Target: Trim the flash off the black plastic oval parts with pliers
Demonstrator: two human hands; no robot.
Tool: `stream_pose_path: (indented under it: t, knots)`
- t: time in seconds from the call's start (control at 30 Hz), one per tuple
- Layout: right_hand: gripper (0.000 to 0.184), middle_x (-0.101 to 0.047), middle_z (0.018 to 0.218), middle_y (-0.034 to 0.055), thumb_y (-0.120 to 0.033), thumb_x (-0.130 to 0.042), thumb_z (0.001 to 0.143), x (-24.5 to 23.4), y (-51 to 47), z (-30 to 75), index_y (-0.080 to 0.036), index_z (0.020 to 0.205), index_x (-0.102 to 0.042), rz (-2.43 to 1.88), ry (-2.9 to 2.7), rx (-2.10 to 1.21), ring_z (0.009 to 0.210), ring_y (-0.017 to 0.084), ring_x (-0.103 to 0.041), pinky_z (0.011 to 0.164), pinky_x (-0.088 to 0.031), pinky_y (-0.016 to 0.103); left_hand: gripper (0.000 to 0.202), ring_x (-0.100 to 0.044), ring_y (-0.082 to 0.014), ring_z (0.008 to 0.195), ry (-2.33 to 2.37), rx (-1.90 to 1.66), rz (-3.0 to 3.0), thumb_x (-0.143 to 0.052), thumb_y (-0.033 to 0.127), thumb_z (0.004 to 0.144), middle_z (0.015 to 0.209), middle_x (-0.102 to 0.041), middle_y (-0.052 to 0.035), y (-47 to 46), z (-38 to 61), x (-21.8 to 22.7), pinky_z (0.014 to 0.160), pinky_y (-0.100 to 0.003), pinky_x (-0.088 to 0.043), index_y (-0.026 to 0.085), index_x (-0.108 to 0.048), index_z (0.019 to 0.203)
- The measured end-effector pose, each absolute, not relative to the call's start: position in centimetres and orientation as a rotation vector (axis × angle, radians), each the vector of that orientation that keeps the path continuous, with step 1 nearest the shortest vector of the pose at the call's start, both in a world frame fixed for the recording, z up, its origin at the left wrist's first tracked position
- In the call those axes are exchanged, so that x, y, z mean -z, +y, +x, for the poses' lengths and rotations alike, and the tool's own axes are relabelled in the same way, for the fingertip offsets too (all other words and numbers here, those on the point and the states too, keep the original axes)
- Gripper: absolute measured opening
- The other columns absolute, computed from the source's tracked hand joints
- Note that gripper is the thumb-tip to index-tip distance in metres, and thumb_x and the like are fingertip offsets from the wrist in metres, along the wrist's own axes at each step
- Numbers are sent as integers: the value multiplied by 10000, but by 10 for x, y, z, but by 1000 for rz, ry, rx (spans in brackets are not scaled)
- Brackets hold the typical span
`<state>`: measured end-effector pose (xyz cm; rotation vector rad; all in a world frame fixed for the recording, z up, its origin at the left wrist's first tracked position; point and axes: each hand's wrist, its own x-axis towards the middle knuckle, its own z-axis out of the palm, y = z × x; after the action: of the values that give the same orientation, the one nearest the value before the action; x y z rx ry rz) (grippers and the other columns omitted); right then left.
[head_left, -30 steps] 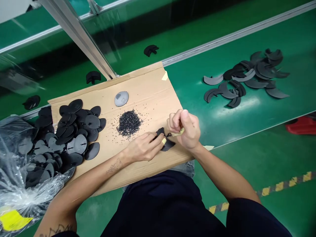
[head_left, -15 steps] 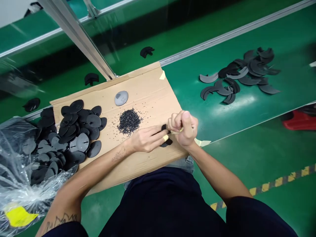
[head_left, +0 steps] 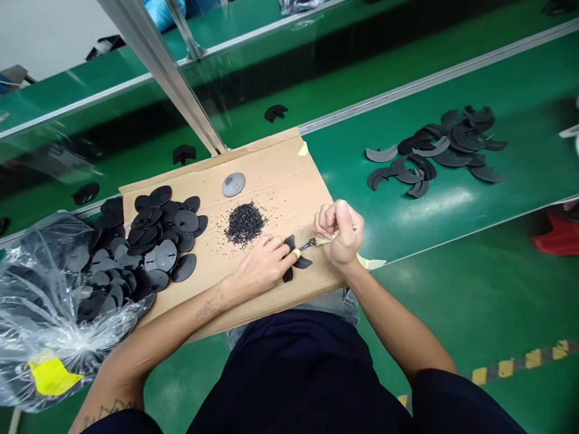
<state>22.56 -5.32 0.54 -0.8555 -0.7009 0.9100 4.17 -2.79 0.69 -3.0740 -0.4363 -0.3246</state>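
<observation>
My left hand (head_left: 261,266) pinches a small black plastic piece (head_left: 293,260) against the cardboard sheet (head_left: 271,181) on my lap. A yellowish tape wrap shows on one fingertip. My right hand (head_left: 340,232) is closed around a small taped knife (head_left: 311,243), whose blade tip touches the black piece. A heap of black shavings (head_left: 245,222) lies just left of my hands.
A pile of black plastic discs (head_left: 154,241) spills from a clear bag (head_left: 49,313) at the left. A grey disc (head_left: 233,184) lies near the cardboard's far edge. Black crescent offcuts (head_left: 434,150) lie on the green belt to the right. A metal post (head_left: 167,78) rises behind.
The view has shifted down a little. The black piece now shows more between my hands, and the knife blade has come out from under my right fist.
</observation>
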Motion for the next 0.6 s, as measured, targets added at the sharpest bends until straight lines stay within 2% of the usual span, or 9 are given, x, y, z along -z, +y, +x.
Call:
stream_pose_path:
  t: [0.1, 0.27, 0.6]
  knots:
    - [556, -278, 515, -75, -633, -610, 916, -13, -56, 224, -226, 594, -408, -839, -705, -891, 407, 70, -242, 418, -207, 255, 216, -523, -209, 836, -458, 333, -3084, -447, 85, 988, 809, -606, -60, -30, 46, -1, 808, -374, -399, 141, -650, 1038]
    - [509, -298, 510, -61, -548, -601, 949, -19, -60, 214, -224, 588, -450, -770, -803, -947, 417, 79, -235, 437, -206, 270, 227, -527, -209, 840, -444, 321, -3131, -426, 120, 1012, 822, -607, -64, -27, 45, 0, 810, -375, -401, 136, -636, 1098]
    - [499, -309, 529, -61, -532, -598, 958, -10, -57, 214, -221, 592, -460, -798, -810, -1036, 424, 77, -250, 438, -212, 272, 220, -516, -193, 817, -443, 405, -3161, -408, 136, 1035, 779, -590, -49, -28, 44, 2, 856, -382, -417, 137, -629, 1031]
